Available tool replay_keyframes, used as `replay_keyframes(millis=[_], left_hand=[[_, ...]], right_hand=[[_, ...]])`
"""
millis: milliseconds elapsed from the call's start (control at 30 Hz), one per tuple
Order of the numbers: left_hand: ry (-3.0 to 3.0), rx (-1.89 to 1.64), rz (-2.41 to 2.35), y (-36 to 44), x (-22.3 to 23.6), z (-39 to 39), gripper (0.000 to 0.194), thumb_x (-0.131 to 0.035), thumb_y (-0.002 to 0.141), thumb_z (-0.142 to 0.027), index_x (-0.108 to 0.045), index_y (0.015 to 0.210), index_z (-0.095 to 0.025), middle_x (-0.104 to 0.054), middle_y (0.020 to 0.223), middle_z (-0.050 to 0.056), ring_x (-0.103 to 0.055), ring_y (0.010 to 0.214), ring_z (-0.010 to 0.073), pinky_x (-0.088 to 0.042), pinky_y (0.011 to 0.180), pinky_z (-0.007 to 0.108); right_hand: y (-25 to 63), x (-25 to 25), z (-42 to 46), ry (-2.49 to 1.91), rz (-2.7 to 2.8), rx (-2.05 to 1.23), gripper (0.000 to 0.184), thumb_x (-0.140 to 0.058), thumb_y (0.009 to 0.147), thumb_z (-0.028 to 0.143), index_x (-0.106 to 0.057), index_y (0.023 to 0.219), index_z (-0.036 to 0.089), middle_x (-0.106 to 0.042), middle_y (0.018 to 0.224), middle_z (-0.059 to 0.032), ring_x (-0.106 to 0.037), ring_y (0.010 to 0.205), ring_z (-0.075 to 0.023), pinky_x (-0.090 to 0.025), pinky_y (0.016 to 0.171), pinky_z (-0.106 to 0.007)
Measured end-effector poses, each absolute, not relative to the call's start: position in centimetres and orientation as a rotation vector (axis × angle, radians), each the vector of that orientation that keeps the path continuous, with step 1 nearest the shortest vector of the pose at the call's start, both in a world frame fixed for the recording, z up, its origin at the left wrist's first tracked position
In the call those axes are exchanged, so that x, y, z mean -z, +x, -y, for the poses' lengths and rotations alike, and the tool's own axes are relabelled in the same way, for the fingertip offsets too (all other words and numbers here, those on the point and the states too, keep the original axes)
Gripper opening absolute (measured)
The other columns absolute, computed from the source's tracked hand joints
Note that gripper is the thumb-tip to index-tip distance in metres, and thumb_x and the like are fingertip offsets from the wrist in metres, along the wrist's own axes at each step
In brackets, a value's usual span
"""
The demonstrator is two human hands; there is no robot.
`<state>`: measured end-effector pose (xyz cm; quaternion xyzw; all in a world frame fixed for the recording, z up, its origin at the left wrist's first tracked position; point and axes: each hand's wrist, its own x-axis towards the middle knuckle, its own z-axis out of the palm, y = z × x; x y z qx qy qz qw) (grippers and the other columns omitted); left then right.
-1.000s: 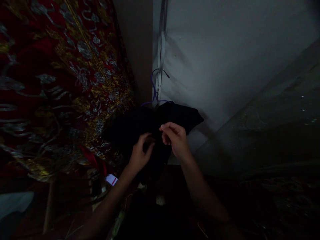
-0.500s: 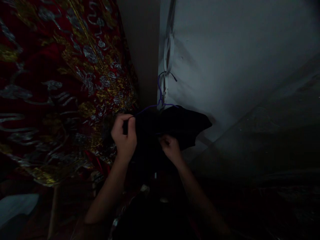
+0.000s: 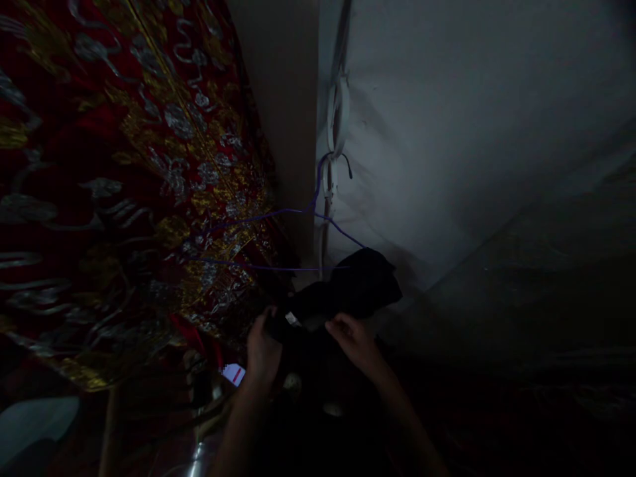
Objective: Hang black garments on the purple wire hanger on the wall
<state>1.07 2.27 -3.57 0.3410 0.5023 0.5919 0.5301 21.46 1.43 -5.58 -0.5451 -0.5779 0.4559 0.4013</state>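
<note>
A black garment [image 3: 348, 291] hangs half off a thin purple wire hanger [image 3: 278, 225] hooked on a white fitting [image 3: 335, 116] at the wall corner. The garment's left side is off the wire and pulled down; its right shoulder still sits near the wire's right end. My left hand [image 3: 263, 348] is closed on the garment's left edge, beside a small white label [image 3: 291, 319]. My right hand [image 3: 355, 344] grips the dark cloth just below the bunched part. The scene is very dim.
A red cloth with gold and silver embroidery [image 3: 124, 165] hangs at the left. A pale wall [image 3: 472, 119] fills the right. A small white tag with a red mark [image 3: 233, 374] and dark clutter lie below my hands.
The black garment has come down off the left part of the hanger, leaving the purple wire bare. Both hands have dropped lower with the cloth.
</note>
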Motion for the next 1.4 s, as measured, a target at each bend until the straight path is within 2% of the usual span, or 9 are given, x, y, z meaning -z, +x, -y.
replay_keyframes(millis=[167,300,433,600,767,900,1067,1200,1400], left_hand=[[1.226,-1.263,-1.095,5.9,1.8,-0.1,0.024,-0.06,0.088,-0.043,-0.063,0.085,-0.02,-0.063,0.093,0.005,-0.061,0.095,0.0219,-0.049,0.087,0.032],[1.662,-1.21,-1.138,6.9,0.3,1.2,0.023,-0.056,0.095,-0.04,-0.069,0.098,-0.022,-0.061,0.114,0.009,-0.056,0.115,0.0241,-0.043,0.104,0.035],[1.739,-0.949,-1.042,4.7,0.2,1.7,0.042,-0.045,0.1,-0.044,-0.058,0.134,-0.024,-0.062,0.132,0.01,-0.055,0.126,0.0249,-0.042,0.11,0.038],[1.865,-0.501,-1.073,0.1,1.0,1.2,0.034,-0.054,0.095,-0.048,-0.075,0.09,-0.021,-0.075,0.085,0.004,-0.068,0.077,0.0207,-0.052,0.071,0.027],[2.011,-0.427,-1.457,-5.2,-1.4,-0.5,0.036,-0.064,0.087,-0.048,-0.066,0.061,-0.023,-0.064,0.06,0.001,-0.058,0.056,0.0183,-0.038,0.055,0.026],[1.976,-0.152,-1.624,-8.7,-3.3,-2.8,0.031,-0.06,0.085,-0.039,-0.064,0.059,-0.023,-0.064,0.061,0.003,-0.058,0.054,0.0195,-0.039,0.057,0.028],[2.189,-0.566,-1.625,-9.2,-5.5,-5.6,0.019,-0.053,0.086,-0.03,-0.067,0.077,-0.022,-0.073,0.102,0.011,-0.068,0.096,0.0261,-0.05,0.091,0.038],[2.285,-0.944,-1.407,-6.3,-8.4,-6.9,0.018,-0.05,0.092,-0.03,-0.065,0.091,-0.02,-0.053,0.148,0.013,-0.048,0.138,0.0285,-0.038,0.113,0.045],[2.269,-1.134,-1.151,-2.6,-10.1,-8.8,0.036,-0.048,0.1,-0.031,-0.053,0.134,-0.02,-0.071,0.109,0.007,-0.066,0.107,0.0187,-0.048,0.1,0.034]], right_hand=[[20.8,4.4,0.3,-1.175,1.609,-1.118,0.048,-0.07,0.079,0.036,-0.058,0.124,0.021,-0.065,0.122,-0.01,-0.062,0.112,-0.0257,-0.047,0.099,-0.04],[20.4,3.4,0.8,-1.099,1.443,-1.276,0.026,-0.052,0.084,0.028,-0.066,0.105,0.021,-0.071,0.103,-0.0068,-0.066,0.097,-0.0242,-0.051,0.092,-0.038],[22.5,1.0,-0.2,-1.189,1.46,-1.561,0.017,-0.054,0.07,0.023,-0.067,0.082,0.021,-0.066,0.073,-0.0006,-0.061,0.067,-0.0197,-0.05,0.061,-0.029],[24.3,-4.5,-3.5,-0.979,1.826,-1.201,0.023,-0.048,0.07,0.016,-0.068,0.08,0.02,-0.068,0.076,-0.0005,-0.064,0.075,-0.0187,-0.051,0.072,-0.028],[22.6,-4.8,-6.9,-1.033,1.654,-0.764,0.045,-0.05,0.08,0.017,-0.063,0.124,0.021,-0.067,0.127,-0.0066,-0.061,0.119,-0.022,-0.044,0.104,-0.034],[22.7,-2.2,-8.3,-1.208,1.628,-0.786,0.021,-0.053,0.082,0.028,-0.069,0.093,0.019,-0.073,0.09,-0.0064,-0.066,0.088,-0.0234,-0.05,0.082,-0.034],[25.3,-2.7,-7.6,-1.272,1.551,-0.757,0.024,-0.054,0.085,0.037,-0.063,0.073,0.019,-0.064,0.068,-0.0014,-0.058,0.066,-0.0178,-0.041,0.06,-0.027],[25.8,-4.2,-6.6,-1.284,1.589,-0.819,0.025,-0.056,0.085,0.038,-0.064,0.072,0.018,-0.065,0.068,-0.0021,-0.059,0.065,-0.0172,-0.042,0.058,-0.026],[26.5,-3.3,-6.0,-1.201,1.535,-0.495,0.032,-0.054,0.088,0.026,-0.069,0.115,0.02,-0.072,0.114,-0.0078,-0.067,0.107,-0.0229,-0.053,0.092,-0.035]])
